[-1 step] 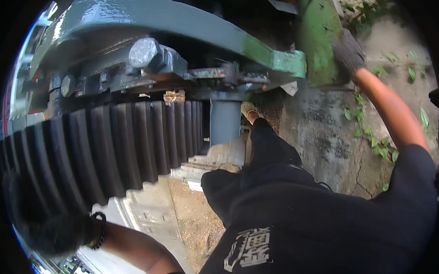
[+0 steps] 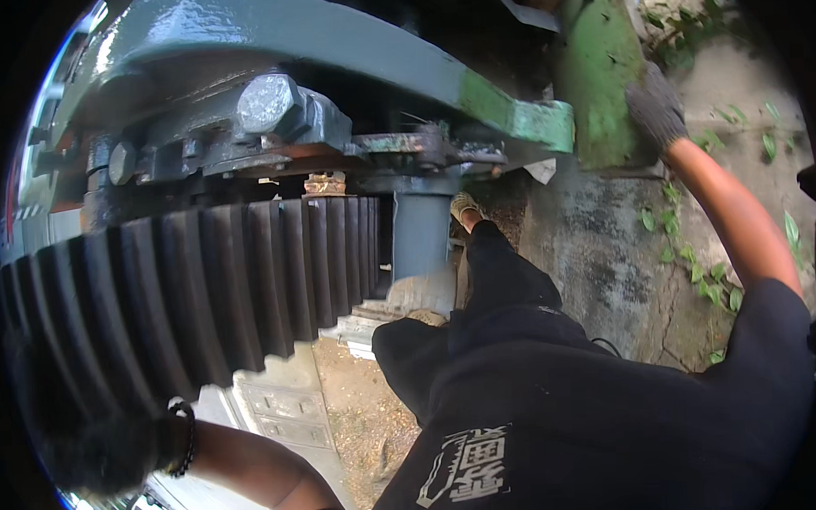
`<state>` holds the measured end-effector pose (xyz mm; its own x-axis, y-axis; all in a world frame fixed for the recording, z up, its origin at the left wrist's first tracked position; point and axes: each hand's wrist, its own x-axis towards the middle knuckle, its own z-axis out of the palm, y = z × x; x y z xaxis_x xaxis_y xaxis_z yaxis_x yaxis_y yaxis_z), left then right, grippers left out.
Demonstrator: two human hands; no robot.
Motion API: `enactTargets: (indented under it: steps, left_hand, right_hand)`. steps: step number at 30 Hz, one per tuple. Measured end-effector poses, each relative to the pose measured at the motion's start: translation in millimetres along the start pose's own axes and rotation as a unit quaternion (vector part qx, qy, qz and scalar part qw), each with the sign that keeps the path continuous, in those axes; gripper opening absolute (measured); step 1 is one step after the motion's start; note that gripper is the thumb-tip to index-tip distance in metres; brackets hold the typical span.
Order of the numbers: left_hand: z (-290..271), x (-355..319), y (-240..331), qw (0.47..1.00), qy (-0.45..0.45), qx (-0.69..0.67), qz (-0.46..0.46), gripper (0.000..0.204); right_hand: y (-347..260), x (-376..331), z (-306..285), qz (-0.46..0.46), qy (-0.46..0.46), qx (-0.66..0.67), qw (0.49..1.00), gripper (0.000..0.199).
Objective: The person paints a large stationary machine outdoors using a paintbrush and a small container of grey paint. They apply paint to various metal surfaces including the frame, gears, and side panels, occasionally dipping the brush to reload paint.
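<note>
A dark grey glove covers my right hand, whose fingers are wrapped round the right edge of a green metal plate. At the lower left is my left hand in a dark glove, beside the rim of a large black toothed gear. Its fingers are lost in shadow and blur, so their shape and any touch on the gear are unclear. Above the gear runs a painted grey-green metal arm with a big hex bolt.
Below the metal linkage a grey cylindrical post stands by the gear. My legs are close to it. A stained concrete slab with green creepers lies at the right. Gravelly ground shows below the gear.
The view has shifted slightly, so the gear sits a little lower and the plate a little further right. My right hand keeps its place on the plate's edge.
</note>
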<state>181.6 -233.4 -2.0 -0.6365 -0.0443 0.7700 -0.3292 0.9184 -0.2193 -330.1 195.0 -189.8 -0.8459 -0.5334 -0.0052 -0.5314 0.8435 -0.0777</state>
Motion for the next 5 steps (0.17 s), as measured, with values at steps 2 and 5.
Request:
enactTargets:
  steps: [2,5]
  left_hand:
    - [1,-10,2,1.000,-0.004,0.010,-0.007,0.048]
    - [7,-23,8,1.000,-0.002,0.012,-0.022,0.048]
  right_hand:
    - [14,-2,8,-0.032,0.038,0.042,0.998,0.049]
    - [44,-6,17,-0.094,0.087,0.029,0.991,0.042]
